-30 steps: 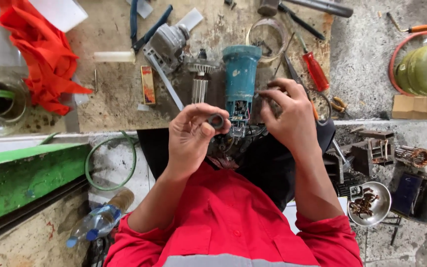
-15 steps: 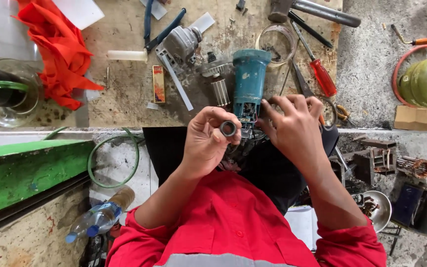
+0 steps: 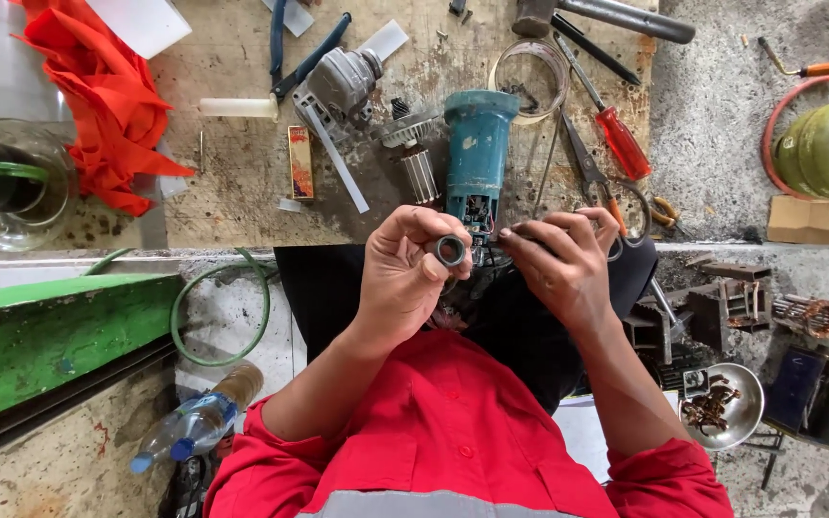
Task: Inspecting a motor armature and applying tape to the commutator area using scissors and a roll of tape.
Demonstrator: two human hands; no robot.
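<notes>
My left hand (image 3: 400, 278) pinches a small grey ring-shaped part (image 3: 450, 251) between thumb and fingers, just below the open end of a teal power-tool housing (image 3: 477, 158) lying on the workbench. My right hand (image 3: 563, 269) is right of the ring, its fingertips closed on thin dark wires that come out of the housing's open end. A ribbed motor armature (image 3: 414, 153) lies left of the housing, with a grey gear-head casing (image 3: 338, 86) beyond it.
A red-handled screwdriver (image 3: 616, 134), scissors (image 3: 592, 177), blue-handled pliers (image 3: 304, 53), a wire coil (image 3: 530, 82) and a red cloth (image 3: 107, 101) lie on the bench. A glass jar (image 3: 21, 182) stands left. A plastic bottle (image 3: 194, 422), metal bowl (image 3: 722, 408) and green gas cylinder (image 3: 822, 144) sit lower around.
Both hands have shifted slightly right and lower in view. The left hand has turned the grey ring so its hole faces the camera; the right hand stays on the wires.
</notes>
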